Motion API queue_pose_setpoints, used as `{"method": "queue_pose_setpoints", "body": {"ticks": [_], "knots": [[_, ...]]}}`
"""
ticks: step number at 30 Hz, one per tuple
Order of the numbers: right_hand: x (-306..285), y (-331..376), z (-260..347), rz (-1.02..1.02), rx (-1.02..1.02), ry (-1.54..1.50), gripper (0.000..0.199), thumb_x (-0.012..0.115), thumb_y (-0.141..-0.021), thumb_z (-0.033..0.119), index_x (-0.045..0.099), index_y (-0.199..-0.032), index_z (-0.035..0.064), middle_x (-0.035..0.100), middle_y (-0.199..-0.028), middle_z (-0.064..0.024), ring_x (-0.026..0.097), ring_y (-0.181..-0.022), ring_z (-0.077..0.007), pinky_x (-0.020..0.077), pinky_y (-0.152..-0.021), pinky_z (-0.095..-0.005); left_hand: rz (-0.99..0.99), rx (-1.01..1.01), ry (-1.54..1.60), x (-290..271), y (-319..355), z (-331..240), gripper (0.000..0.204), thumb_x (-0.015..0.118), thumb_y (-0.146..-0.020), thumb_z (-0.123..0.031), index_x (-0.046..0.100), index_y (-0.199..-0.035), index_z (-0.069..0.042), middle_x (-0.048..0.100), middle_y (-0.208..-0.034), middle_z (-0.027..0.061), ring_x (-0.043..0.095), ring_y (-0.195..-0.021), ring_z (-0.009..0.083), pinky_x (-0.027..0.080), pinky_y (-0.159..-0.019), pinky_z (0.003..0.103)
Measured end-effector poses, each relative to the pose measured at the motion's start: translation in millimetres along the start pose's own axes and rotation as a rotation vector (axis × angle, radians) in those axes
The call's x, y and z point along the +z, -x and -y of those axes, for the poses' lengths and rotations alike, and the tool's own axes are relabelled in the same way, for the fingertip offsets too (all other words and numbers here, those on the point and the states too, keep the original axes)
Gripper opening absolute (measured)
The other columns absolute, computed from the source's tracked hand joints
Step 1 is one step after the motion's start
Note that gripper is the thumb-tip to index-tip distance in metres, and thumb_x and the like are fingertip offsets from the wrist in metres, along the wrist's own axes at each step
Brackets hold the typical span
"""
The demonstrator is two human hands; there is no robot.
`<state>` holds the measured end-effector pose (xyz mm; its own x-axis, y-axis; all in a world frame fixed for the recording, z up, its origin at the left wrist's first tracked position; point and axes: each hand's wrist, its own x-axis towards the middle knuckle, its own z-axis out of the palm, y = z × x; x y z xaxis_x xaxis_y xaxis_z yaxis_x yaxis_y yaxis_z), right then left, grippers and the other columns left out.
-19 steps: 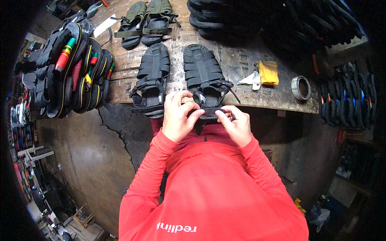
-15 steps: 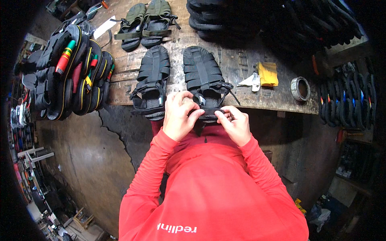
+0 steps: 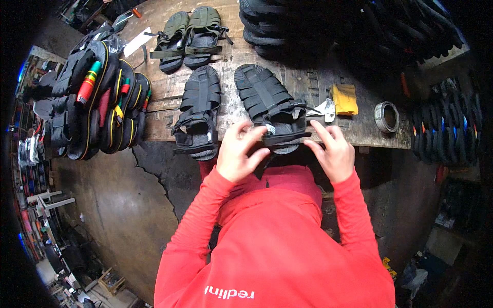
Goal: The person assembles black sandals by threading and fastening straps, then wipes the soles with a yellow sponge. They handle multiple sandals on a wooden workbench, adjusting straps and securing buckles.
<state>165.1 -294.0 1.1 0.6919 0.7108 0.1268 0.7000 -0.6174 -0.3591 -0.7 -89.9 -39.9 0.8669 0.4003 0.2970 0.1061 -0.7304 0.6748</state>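
Note:
A black strappy sandal (image 3: 263, 95) lies at the front edge of the wooden table, toe pointing away and slightly left. Its heel strap (image 3: 287, 139) stretches across the near end, and a loose strap end sticks out on the right. My left hand (image 3: 239, 153) is at the sandal's left heel side, thumb and index finger apart, fingertips at the strap. On the other side my right hand (image 3: 333, 153) is open, fingers spread close to the strap's right end; whether it touches is unclear. A matching black sandal (image 3: 201, 97) lies just left of my left hand.
Olive sandals (image 3: 203, 36) sit farther back. A pile of black sandals with coloured straps (image 3: 97, 102) stands left, dark stacks (image 3: 267, 25) at the back. Rightward lie white scrap (image 3: 324, 109), a yellow cloth (image 3: 344, 99) and a tape roll (image 3: 385, 117); more sandals (image 3: 444, 128) hang beyond.
Both hands have loosened from their pinch on the heel strap, and the right has moved outward to the right. The sandal's heel has swung right, so it lies more slanted.

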Motion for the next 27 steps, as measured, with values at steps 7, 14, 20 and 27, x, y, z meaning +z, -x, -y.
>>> {"method": "queue_pose_setpoints", "body": {"ticks": [7, 14, 20, 27], "knots": [[33.3, -17.4, 38.2, 0.119, -0.281, -0.109, 0.04, 0.076, -0.083, 0.038, 0.066, -0.112, 0.013, 0.066, -0.109, -0.0103, 0.07, -0.073, -0.0334, 0.0577, -0.061, -0.0426, 0.238, -0.682, 0.982, 30.8, -8.6, 33.9, 0.025, 0.065, -0.099, -0.036, 0.064, -0.104, -0.012, 0.055, -0.07, -0.005, 0.048, -0.055, 0.0035, 0.035, -0.047, 0.02], [49.4, -12.7, 24.3, 0.061, -0.272, -0.289, 0.03, 0.078, -0.084, 0.035, 0.068, -0.088, 0.0077, 0.064, -0.084, -0.0107, 0.067, -0.07, -0.0324, 0.0535, -0.059, -0.0428, 0.277, -0.553, 1.098, 41.2, -22.6, 33.4, 0.028, 0.067, -0.097, -0.035, 0.059, -0.081, -0.014, 0.053, -0.066, -0.007, 0.045, -0.053, 0.0026, 0.034, -0.047, 0.021], [43.8, -12.3, 19.8, -0.036, -0.157, -0.476, 0.025, 0.077, -0.081, 0.017, 0.059, -0.074, 0.0025, 0.059, -0.074, -0.0112, 0.061, -0.064, -0.0314, 0.0489, -0.056, -0.0389, 0.169, -0.714, 1.309, 38.5, -16.0, 50.8, 0.026, 0.067, -0.098, -0.031, 0.068, -0.085, -0.008, 0.059, -0.071, -0.0036, 0.052, -0.059, 0.0056, 0.041, -0.055, 0.021], [66.7, 1.8, 54.3, -0.055, -0.029, -0.319, 0.02, 0.076, -0.082, 0.017, 0.063, -0.082, 0.0014, 0.064, -0.088, -0.014, 0.067, -0.074, -0.0334, 0.0534, -0.065, -0.0406, -0.087, -0.107, 0.332, 42.0, 11.5, 10.0, 0.032, 0.067, -0.094, -0.013, 0.061, -0.122, 0.0, 0.063, -0.095, 0.016, 0.063, -0.077, 0.0242, 0.054, -0.067, 0.033]]}}
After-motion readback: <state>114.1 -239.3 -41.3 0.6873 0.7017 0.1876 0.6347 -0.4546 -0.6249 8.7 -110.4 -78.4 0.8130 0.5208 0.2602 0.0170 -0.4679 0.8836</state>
